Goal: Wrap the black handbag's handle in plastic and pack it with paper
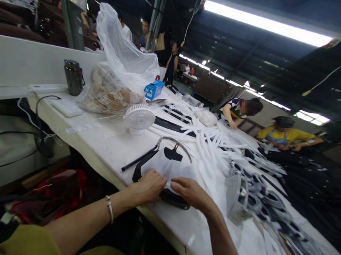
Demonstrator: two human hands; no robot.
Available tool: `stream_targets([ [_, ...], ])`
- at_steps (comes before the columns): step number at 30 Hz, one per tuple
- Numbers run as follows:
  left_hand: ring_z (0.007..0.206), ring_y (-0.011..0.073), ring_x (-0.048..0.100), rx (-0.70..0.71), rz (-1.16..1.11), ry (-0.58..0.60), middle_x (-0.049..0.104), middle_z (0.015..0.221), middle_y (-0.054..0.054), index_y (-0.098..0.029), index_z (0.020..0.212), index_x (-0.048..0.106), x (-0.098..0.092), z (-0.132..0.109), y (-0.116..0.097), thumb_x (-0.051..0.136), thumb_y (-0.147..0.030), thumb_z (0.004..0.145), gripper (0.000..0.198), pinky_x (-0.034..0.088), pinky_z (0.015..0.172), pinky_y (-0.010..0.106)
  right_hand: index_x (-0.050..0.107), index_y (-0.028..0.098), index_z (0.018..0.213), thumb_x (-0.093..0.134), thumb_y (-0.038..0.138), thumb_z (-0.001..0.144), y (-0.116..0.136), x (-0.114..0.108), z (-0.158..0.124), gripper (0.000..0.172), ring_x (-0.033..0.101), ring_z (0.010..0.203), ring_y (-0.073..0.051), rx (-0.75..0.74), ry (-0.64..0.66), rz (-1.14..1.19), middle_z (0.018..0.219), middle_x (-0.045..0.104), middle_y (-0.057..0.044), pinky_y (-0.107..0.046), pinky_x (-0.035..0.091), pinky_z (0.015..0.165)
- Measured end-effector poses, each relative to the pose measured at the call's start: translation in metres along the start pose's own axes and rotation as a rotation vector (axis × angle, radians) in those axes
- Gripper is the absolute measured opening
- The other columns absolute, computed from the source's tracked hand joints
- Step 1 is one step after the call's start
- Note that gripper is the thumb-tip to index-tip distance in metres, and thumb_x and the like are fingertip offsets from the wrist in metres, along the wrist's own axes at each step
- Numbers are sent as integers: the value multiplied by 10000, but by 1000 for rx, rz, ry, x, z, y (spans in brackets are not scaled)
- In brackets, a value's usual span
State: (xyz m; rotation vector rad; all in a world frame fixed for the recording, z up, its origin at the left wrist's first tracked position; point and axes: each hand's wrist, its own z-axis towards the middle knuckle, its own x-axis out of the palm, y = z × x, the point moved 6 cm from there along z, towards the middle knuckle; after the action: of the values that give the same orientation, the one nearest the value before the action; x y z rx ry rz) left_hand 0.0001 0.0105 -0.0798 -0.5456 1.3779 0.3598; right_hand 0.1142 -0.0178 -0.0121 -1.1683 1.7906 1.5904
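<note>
On the near part of the table lies a bag with black trim, its front largely covered by a thin white sheet. A black flap with a metal clasp sticks out on top of the sheet, and a dark strap trails off to the left. My left hand has its fingers curled down on the sheet's near edge; what lies under the fingertips is hidden. Close beside it, my right hand rests over the bag's near right side, its fingers stretched out and loosely together.
Behind the bag stand a white fan, a clear plastic sack, a blue box and a dark flask. White tubes and a tape dispenser lie to the right. Two co-workers sit across the table.
</note>
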Motion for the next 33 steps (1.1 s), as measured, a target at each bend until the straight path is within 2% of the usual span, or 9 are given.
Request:
stream_targets([
  [3, 925, 296, 644, 3, 7, -7, 683, 999, 127, -115, 1092, 575, 3, 1, 0, 777, -412, 717, 520, 460, 888, 419, 729, 192, 1070, 391, 344, 960, 7, -13, 27, 386, 655, 1048, -222, -12, -123, -73, 1094, 731, -76, -333, 441, 972],
  [7, 1005, 302, 624, 8, 19, -14, 675, 1077, 157, -104, 1190, 543, 7, 1, -1, 757, -417, 728, 597, 419, 968, 446, 627, 131, 1265, 418, 204, 915, -4, 15, 60, 413, 500, 1302, -247, 11, -171, -148, 1357, 586, -152, -403, 328, 1110],
  [10, 1047, 306, 603, 13, 18, -28, 663, 1104, 177, -85, 1182, 551, 9, 0, -3, 749, -382, 729, 577, 402, 991, 454, 640, 144, 1249, 526, 189, 838, -20, 31, 73, 429, 511, 1298, -244, 17, -129, -198, 1346, 596, -147, -378, 377, 1090],
  [14, 1022, 298, 594, 9, -29, -36, 643, 1134, 163, -113, 1198, 547, 4, -3, -4, 699, -377, 768, 527, 428, 929, 442, 515, 131, 1381, 539, 231, 836, -30, 15, 81, 554, 419, 1372, -263, 47, -215, -263, 1423, 515, -155, -391, 361, 1108],
  [17, 1060, 303, 570, 1, -50, -36, 593, 1248, 181, -108, 1275, 503, -1, -2, -4, 687, -384, 769, 605, 425, 927, 445, 621, 122, 1252, 488, 233, 879, -31, 4, 85, 411, 520, 1275, -288, 68, -268, -293, 1287, 611, -172, -409, 375, 1085],
  [21, 1144, 334, 533, -40, -38, -39, 556, 1312, 236, -29, 1394, 405, 4, 0, -4, 666, -357, 791, 734, 379, 997, 471, 727, 164, 1048, 535, 158, 835, -39, 18, 94, 286, 639, 1105, -259, 53, -210, -283, 1113, 710, -130, -367, 436, 1017],
  [27, 1244, 372, 466, 15, 43, -79, 503, 1367, 256, -26, 1433, 365, 18, -3, -7, 640, -414, 832, 767, 293, 1061, 495, 668, 180, 1217, 490, 158, 874, -62, 44, 101, 386, 585, 1218, -208, 33, -168, -171, 1299, 642, -94, -349, 400, 1080],
  [29, 1231, 387, 462, 75, 62, -100, 517, 1337, 261, -22, 1397, 404, 15, -1, -6, 634, -457, 829, 752, 279, 1062, 511, 650, 173, 1248, 486, 155, 871, -66, 46, 100, 411, 566, 1243, -206, 31, -155, -139, 1325, 624, -92, -359, 379, 1103],
  [33, 1127, 374, 521, 106, -17, -34, 585, 1220, 238, -47, 1273, 507, 8, 8, 2, 680, -459, 757, 683, 341, 1001, 489, 639, 154, 1261, 511, 142, 836, -68, 40, 100, 444, 556, 1255, -211, 30, -91, -87, 1331, 618, -94, -366, 369, 1111],
])
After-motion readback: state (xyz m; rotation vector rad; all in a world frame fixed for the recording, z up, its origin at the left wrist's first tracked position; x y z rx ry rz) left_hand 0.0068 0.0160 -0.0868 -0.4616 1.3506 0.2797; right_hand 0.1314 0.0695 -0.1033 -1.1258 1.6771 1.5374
